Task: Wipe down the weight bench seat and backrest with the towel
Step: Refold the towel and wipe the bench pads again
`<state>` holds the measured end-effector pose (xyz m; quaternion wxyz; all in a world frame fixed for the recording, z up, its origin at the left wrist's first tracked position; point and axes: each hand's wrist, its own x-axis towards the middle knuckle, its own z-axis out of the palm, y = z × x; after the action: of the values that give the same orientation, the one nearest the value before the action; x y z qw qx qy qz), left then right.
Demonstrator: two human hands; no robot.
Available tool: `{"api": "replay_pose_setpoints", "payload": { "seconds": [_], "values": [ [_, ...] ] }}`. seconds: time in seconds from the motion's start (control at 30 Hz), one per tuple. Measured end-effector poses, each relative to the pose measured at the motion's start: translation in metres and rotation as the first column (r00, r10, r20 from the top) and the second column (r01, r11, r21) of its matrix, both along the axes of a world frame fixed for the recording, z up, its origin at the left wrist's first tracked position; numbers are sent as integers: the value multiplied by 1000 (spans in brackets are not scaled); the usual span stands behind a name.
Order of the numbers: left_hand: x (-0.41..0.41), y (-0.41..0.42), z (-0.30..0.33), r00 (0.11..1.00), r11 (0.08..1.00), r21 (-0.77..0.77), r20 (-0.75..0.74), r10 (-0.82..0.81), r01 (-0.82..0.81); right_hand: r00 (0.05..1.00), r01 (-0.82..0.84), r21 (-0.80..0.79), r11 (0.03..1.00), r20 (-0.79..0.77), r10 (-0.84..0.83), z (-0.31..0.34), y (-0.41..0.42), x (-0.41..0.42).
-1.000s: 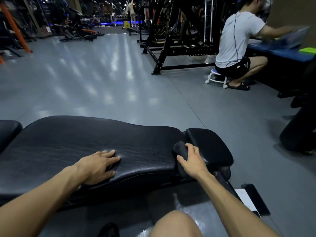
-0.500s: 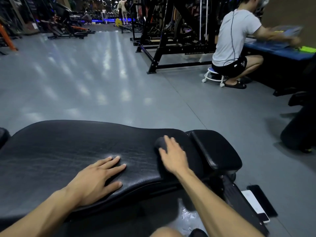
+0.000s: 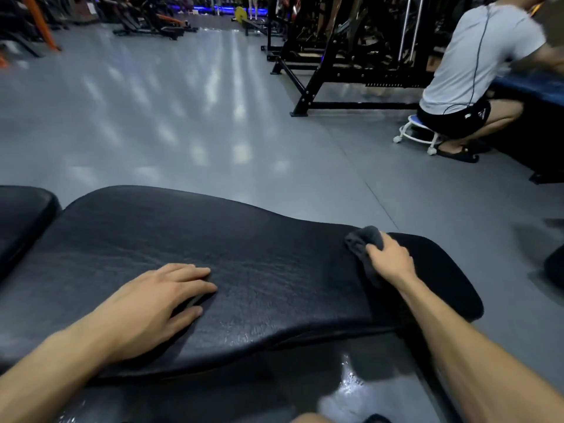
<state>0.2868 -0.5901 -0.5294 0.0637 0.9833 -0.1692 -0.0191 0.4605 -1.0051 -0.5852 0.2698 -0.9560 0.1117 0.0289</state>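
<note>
Towel first: the dark grey, crumpled cloth towel (image 3: 364,241) sits bunched under my right hand (image 3: 389,259), at the right end of the long black padded backrest (image 3: 259,264), right where that pad meets the smaller black padded seat (image 3: 442,270). My right fingers curl over the cloth and grip it against the leather-like surface, part of the towel sticking out beyond my knuckles toward the far edge and another part trailing down under my wrist. My left hand (image 3: 155,297) lies flat on the near half of the backrest, fingers straight and slightly spread, palm pressing on the textured vinyl and holding nothing. Both my bare forearms reach in from the bottom of the view, and a bit of my knee shows at the lower edge. Another black pad (image 3: 21,215) lies just beyond the left end of the backrest, separated from it by a narrow gap. Grey glossy gym floor (image 3: 183,117) spreads out behind the bench, with light reflections on it. Far right, well apart from me, a person in a white T-shirt and black shorts (image 3: 476,62) crouches on a low white wheeled stool (image 3: 418,135), back to me, beside a black steel rack frame (image 3: 351,77).
</note>
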Motion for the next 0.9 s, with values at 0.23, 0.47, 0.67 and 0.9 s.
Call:
{"api": "replay_pose_setpoints", "payload": {
  "seconds": [0.23,0.47,0.67,0.9],
  "values": [
    [22,-6,-2,998,1000,-15,65,-23,24,823,-551,80,831,215,525,8,123,-55],
    [29,5,-7,995,1000,-23,97,-15,18,992,-103,82,991,80,96,-3,52,33],
    [22,36,-13,991,1000,-29,134,15,-12,985,-164,58,985,67,160,11,151,65],
    [37,50,12,968,996,-78,245,64,-47,612,-785,94,612,273,743,28,216,-56]
  ]
}}
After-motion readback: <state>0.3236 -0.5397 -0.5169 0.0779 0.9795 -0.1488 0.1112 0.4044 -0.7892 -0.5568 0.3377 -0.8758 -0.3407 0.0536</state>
